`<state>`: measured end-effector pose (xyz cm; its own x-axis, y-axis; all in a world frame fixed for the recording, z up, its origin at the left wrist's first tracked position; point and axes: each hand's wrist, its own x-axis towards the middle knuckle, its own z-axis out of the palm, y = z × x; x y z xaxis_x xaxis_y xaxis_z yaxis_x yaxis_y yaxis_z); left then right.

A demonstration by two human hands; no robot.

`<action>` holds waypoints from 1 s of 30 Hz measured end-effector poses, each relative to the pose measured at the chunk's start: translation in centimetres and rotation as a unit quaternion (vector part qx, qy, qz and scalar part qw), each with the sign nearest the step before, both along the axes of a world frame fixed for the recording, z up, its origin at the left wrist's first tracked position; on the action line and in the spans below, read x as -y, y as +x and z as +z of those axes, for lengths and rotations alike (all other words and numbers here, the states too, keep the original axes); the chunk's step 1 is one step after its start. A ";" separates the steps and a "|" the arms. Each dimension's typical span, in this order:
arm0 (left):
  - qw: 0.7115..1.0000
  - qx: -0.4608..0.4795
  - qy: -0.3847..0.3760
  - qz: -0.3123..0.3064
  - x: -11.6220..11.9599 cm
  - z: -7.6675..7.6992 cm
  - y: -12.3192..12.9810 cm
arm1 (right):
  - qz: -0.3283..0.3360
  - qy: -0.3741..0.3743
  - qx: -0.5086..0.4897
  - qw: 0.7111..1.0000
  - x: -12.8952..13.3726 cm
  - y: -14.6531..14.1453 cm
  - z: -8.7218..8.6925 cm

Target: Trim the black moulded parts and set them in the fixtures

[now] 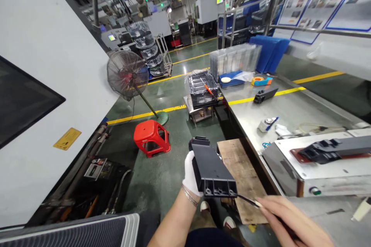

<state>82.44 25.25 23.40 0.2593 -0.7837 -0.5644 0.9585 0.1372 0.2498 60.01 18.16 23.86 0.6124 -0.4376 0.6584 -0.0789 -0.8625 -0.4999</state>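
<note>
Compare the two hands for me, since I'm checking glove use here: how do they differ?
The left hand wears a white glove; the right hand is bare. The left hand grips the long black plastic part from its side, while the right hand holds a thin dark tool whose tip meets the part's near end. The left wrist carries a bracelet; none shows on the right. Both work on the same part.

Matt black plastic part [213, 170]; brushed steel table [261, 112]; glossy red plastic stool [151, 137].
</note>
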 end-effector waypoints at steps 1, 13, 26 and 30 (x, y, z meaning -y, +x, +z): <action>1.000 -0.005 0.006 -0.006 0.0 -0.3 -0.3 | -0.002 -0.014 0.001 1.000 0.2 0.2 -0.2; 0.999 -0.005 0.024 -0.033 0.8 -0.6 -2.6 | -0.009 -0.046 0.014 0.999 0.1 -1.1 -0.8; 0.997 -0.001 0.080 -0.022 1.5 -0.9 -4.4 | -0.011 -0.018 0.003 1.000 0.2 -1.4 -1.8; 0.997 -0.025 0.058 -0.049 1.6 -1.5 -4.1 | 0.002 -0.017 0.000 1.000 -0.6 -0.2 -2.0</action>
<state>78.37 23.62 21.93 0.1546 -0.7327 -0.6627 0.9775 0.0159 0.2104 59.83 18.79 21.81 0.6139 -0.4121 0.6733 -0.0753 -0.8796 -0.4698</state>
